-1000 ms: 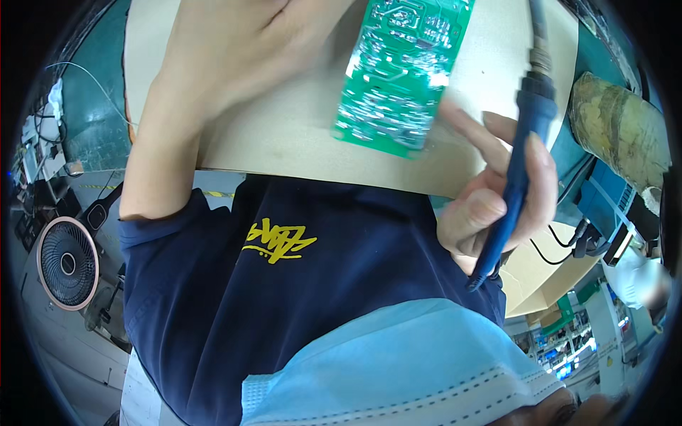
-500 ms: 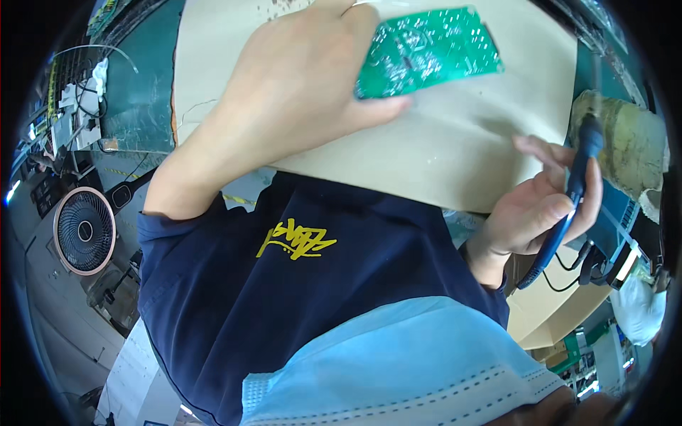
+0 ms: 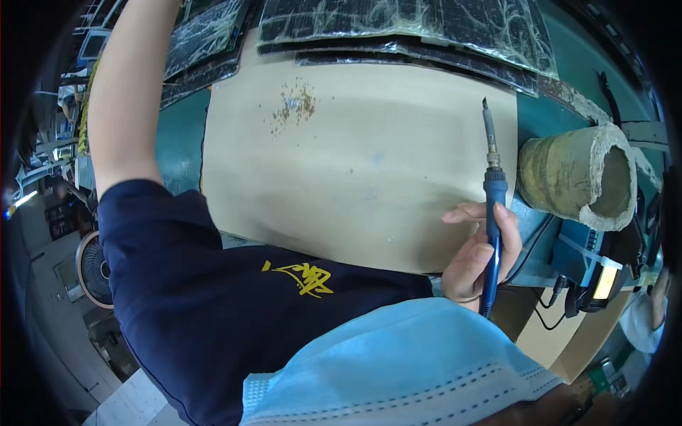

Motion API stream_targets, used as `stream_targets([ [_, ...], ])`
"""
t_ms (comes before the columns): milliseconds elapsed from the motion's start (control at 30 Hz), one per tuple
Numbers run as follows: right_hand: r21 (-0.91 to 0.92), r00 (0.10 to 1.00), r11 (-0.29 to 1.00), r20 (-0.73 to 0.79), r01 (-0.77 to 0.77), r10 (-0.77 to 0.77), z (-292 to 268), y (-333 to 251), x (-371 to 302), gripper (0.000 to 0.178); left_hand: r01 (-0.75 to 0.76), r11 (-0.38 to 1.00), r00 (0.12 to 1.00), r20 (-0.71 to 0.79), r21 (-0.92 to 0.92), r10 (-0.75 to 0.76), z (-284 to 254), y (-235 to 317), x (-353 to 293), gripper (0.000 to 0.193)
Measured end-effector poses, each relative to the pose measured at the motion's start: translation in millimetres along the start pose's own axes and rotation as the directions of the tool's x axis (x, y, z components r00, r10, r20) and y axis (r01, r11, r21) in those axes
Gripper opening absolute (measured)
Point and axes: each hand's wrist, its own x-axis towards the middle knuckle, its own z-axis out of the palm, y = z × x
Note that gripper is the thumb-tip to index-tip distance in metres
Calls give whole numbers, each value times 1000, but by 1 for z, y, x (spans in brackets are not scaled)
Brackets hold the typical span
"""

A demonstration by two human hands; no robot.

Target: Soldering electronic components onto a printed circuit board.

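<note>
Head view: my right hand (image 3: 477, 259) is wrapped around the blue grip of a soldering iron (image 3: 491, 206), fingers closed on the handle, index finger stretched out flat toward the beige mat (image 3: 341, 177). The iron points away from me, its metal tip raised over the far right corner of the mat and touching nothing that I can see. My left arm (image 3: 131, 99) reaches up and away past the top edge of the picture, so the left hand itself is out of view and I cannot tell what it is doing or holding.

Just to the right of the right hand, beside the iron's shaft, stands a crusted, hollow cylindrical holder (image 3: 577, 174) on the green desk (image 3: 181, 142). Below that, near the wrist, sits a blue box-shaped unit (image 3: 590, 259) with cables running from it. Beyond the iron's tip, along the far edge of the mat, lie dark sheets (image 3: 398, 25) streaked with pale residue. A scatter of small brown specks (image 3: 295, 106) lies on the mat, well to the left of the iron.

As I judge it, no workpiece lies on the mat in front of the iron, so no joint is being worked right now; the iron is held ready, not applied.
</note>
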Motion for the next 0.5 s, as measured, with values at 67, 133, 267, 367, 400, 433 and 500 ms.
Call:
stream_targets([
  [67, -1, 1000, 1000, -20, -1, 1, 0, 1, -1, 47, 129, 991, 991, 19, 26, -129, 18, -24, 64, 65],
  [133, -6, 999, 999, -5, -33, 33, -1, 0, -1, 46, 121, 953, 992, -77, 279, -104, 31, -59, 118, 56],
  [267, -22, 997, 997, 2, -73, 73, -5, -1, -1, 47, -596, 337, 788, 452, 728, 417, 59, -108, 212, 25],
  [367, -11, 997, 997, -2, -72, 72, -7, 1, 0, 47, -576, 388, 816, 534, 719, 222, 73, -118, 240, 35],
  [400, -9, 998, 998, 6, -62, 62, -7, 3, 1, 47, -436, 639, 884, 433, 634, 174, 75, -118, 240, 40],
  [433, -2, 998, 998, 2, -57, 57, -4, 3, 1, 46, -260, 834, 934, 345, 487, 90, 76, -117, 237, 45],
  [500, 5, 999, 999, -2, -52, 52, -3, 4, 1, 46, 139, 988, 962, 228, 71, -152, 76, -113, 225, 55],
])
